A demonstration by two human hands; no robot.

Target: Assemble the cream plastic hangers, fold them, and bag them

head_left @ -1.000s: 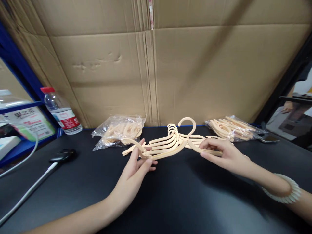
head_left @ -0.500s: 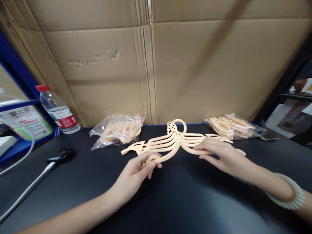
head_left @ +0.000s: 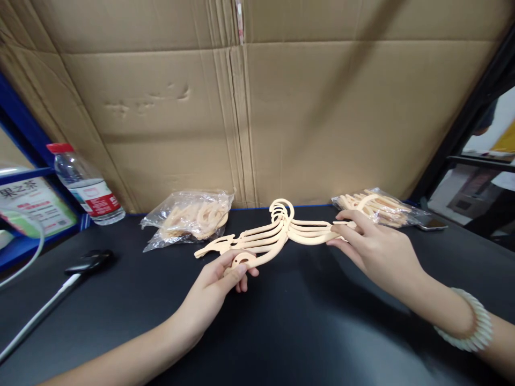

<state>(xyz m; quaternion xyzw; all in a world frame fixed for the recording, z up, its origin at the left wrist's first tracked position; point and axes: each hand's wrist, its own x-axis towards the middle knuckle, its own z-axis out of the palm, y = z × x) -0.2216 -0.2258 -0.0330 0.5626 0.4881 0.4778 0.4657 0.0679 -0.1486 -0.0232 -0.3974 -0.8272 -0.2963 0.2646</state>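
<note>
Several beige clothes hangers (head_left: 257,242) lie stacked on the black table, their hooks bunched at the back and fanned slightly apart. My left hand (head_left: 227,276) is closed around the left end of the nearest hanger, thumb on top. At the other side, my right hand (head_left: 372,244) pinches the right arm of the hangers between thumb and fingers. That hand hides the right ends. A pale beaded bracelet (head_left: 464,320) circles my right wrist.
Clear plastic bags of beige hangers lie behind, a left bag (head_left: 189,217) and a right bag (head_left: 376,206) beside a phone (head_left: 432,224). A water bottle (head_left: 90,187), a black device with a white cable (head_left: 90,261) and a cardboard wall (head_left: 341,118) surround the table.
My right hand has closed on the right arm of the hangers, where it lay flatter before. The nearest hanger's hook now lines up more closely with the others. The view has shifted slightly.
</note>
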